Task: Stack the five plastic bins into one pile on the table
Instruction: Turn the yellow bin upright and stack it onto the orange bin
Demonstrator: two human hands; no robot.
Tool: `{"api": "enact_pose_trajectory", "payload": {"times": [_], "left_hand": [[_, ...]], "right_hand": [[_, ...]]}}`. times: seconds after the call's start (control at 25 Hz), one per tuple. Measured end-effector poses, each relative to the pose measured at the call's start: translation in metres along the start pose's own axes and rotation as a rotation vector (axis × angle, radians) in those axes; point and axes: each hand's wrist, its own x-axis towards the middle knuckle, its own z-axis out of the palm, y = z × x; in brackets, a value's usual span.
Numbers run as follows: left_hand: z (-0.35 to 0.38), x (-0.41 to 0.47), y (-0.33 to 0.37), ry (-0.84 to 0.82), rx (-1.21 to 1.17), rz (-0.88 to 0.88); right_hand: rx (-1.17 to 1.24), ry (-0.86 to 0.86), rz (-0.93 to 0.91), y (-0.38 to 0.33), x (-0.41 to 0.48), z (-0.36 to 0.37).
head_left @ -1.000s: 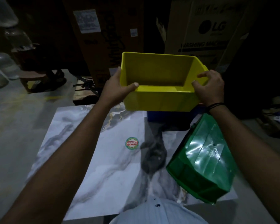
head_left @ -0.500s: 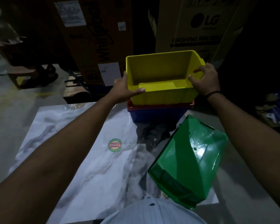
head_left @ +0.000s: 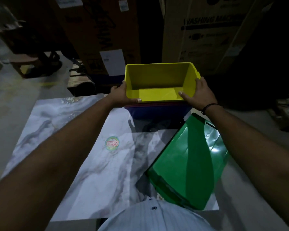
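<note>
A yellow bin (head_left: 158,80) sits nested in the top of a pile at the far edge of the marble table (head_left: 83,157). Under it shows a thin red rim (head_left: 150,104) and below that a blue bin (head_left: 157,112). My left hand (head_left: 122,95) grips the yellow bin's left wall, thumb on the front lip. My right hand (head_left: 198,94) holds its right wall. A green bin (head_left: 188,160) lies upside down, tilted, on the table's near right corner under my right forearm.
Tall cardboard appliance boxes (head_left: 205,30) stand close behind the pile. A round sticker (head_left: 112,143) marks the tabletop's middle. A wooden pallet (head_left: 80,80) and dim clutter lie on the floor to the left. My shirt (head_left: 155,217) fills the bottom edge.
Both hands lowered the yellow bin from mid-air down into the red and blue bins. The view tilted downward; the green bin has not moved.
</note>
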Motion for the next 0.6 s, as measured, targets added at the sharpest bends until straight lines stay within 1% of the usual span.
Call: {"api": "enact_pose_trajectory", "payload": {"times": [0.36, 0.6], "left_hand": [[0.011, 0.01, -0.007, -0.035, -0.035, -0.074], [0.016, 0.01, -0.015, -0.052, -0.119, -0.084]], "right_hand": [[-0.013, 0.068, -0.023, 0.003, -0.006, 0.019], [0.009, 0.085, -0.011, 0.006, -0.008, 0.023]]}}
